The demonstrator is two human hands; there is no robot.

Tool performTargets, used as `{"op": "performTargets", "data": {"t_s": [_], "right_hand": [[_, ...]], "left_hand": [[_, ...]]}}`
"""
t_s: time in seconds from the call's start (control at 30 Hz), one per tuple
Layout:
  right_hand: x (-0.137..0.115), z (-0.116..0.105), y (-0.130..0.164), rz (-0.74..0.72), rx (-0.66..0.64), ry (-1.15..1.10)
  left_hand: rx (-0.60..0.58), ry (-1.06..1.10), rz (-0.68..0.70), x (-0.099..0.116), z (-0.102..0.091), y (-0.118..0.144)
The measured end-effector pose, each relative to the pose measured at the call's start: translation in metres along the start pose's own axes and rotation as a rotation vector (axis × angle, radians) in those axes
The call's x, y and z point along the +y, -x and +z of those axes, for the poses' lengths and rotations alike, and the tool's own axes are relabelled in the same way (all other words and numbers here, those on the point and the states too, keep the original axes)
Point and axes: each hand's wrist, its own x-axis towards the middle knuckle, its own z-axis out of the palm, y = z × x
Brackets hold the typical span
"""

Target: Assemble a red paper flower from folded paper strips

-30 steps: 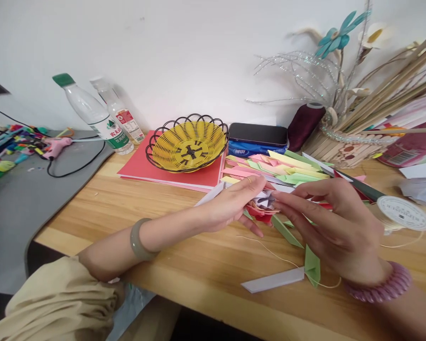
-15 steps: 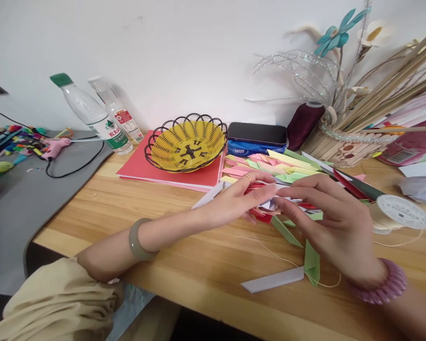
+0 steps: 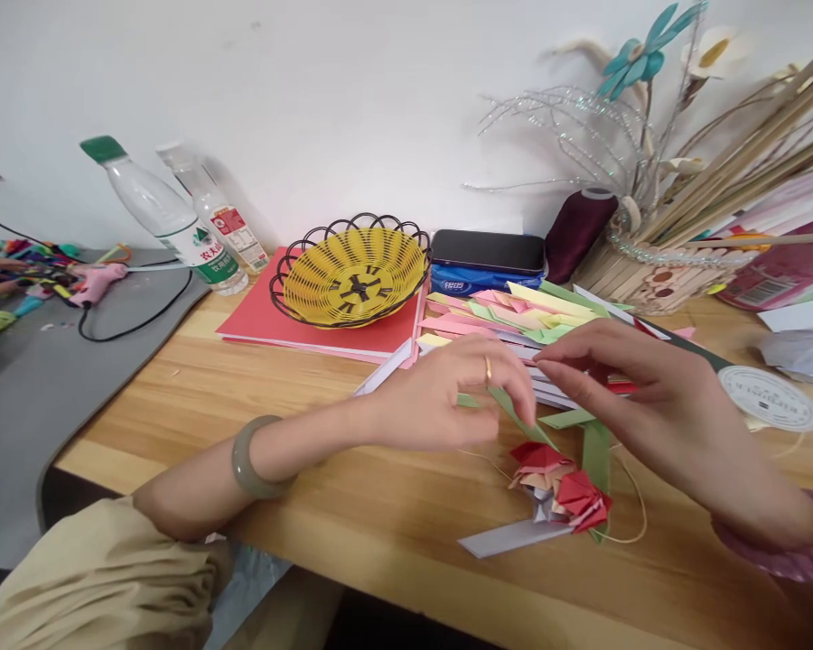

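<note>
While the folded paper flower (image 3: 561,486), a cluster of red and pale pink petals with some white, lies on the light wooden tabletop (image 3: 312,506) near the front edge and right of centre, both hands work just above and behind it on a narrow green paper strip (image 3: 511,408). The left hand (image 3: 447,397), wearing a gold ring and a grey-green bangle at the wrist, has its fingers curled and pressed together over the left end of the strip. The right hand (image 3: 650,397) reaches in from the right with thumb and forefinger pinching toward the same strip; the exact contact point is hidden behind the left fingers. Judged from the layout, the flower head is folded and assembled, whereas the green leaf or stem pieces are only partly attached: a second green strip (image 3: 594,451) stands touching the flower's right side, and a white paper strip (image 3: 508,540) lies under its near edge. A thin cream thread (image 3: 633,506) loops around the right of the flower and leads toward the flat white spool (image 3: 772,399) at the far right, so binding appears unfinished. A stack of folded pastel paper strips (image 3: 515,316) remains behind the hands, beside the yellow woven basket with black wire rim (image 3: 352,275) resting on red card sheets (image 3: 298,327).
</note>
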Motion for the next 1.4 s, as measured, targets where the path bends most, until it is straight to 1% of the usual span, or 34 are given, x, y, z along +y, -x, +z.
{"op": "performTargets", "data": {"t_s": [0.07,0.1,0.13,0.2,0.27,0.33,0.37,0.43,0.53,0.57,0.63,0.73,0.8,0.9,1.0,1.2,1.3,1.4], "right_hand": [[0.002,-0.003,-0.002,0.066,0.005,-0.001],[0.002,-0.003,-0.002,0.087,0.010,-0.001],[0.003,-0.002,-0.002,0.098,0.013,-0.001],[0.003,0.002,-0.002,0.110,0.004,-0.009],[0.002,0.006,-0.001,0.128,-0.019,-0.027],[0.001,0.010,0.000,0.142,-0.036,-0.043],[0.000,0.011,0.001,0.147,-0.039,-0.046],[0.000,0.012,0.001,0.156,-0.036,-0.048],[0.001,0.013,0.000,0.177,-0.014,-0.059],[0.002,0.014,0.000,0.195,0.002,-0.062],[0.004,0.016,-0.001,0.250,0.044,-0.068],[0.005,0.020,-0.001,0.339,0.101,-0.101],[0.004,0.024,0.000,0.368,0.125,-0.142],[0.002,0.027,0.000,0.384,0.133,-0.178],[0.001,0.028,-0.001,0.376,0.140,-0.203],[0.002,0.033,-0.004,0.422,0.205,-0.193],[0.001,0.036,-0.006,0.435,0.192,-0.220],[0.002,0.032,-0.007,0.432,0.217,-0.253]], "left_hand": [[-0.184,-0.105,0.083,0.003,0.001,0.000],[-0.267,-0.146,0.103,0.003,0.004,0.000],[-0.328,-0.175,0.124,0.002,0.007,0.000],[-0.378,-0.214,0.161,-0.004,0.018,0.001],[-0.345,-0.249,0.160,-0.012,0.030,0.001],[-0.254,-0.261,0.101,-0.019,0.040,0.001],[-0.239,-0.260,0.079,-0.021,0.043,0.001],[-0.168,-0.249,0.049,-0.022,0.046,0.001],[-0.042,-0.213,0.004,-0.019,0.043,0.000],[-0.023,-0.195,-0.003,-0.016,0.041,-0.001],[-0.043,-0.162,0.021,-0.013,0.039,-0.002],[-0.156,-0.158,0.104,-0.011,0.042,-0.004],[-0.200,-0.181,0.135,-0.014,0.047,-0.005],[-0.178,-0.219,0.102,-0.019,0.053,-0.004],[-0.146,-0.282,0.075,-0.018,0.056,-0.002],[-0.167,-0.427,0.123,-0.015,0.061,0.000],[-0.131,-0.436,0.137,-0.018,0.066,0.002],[-0.056,-0.404,0.116,-0.019,0.067,0.004]]}}
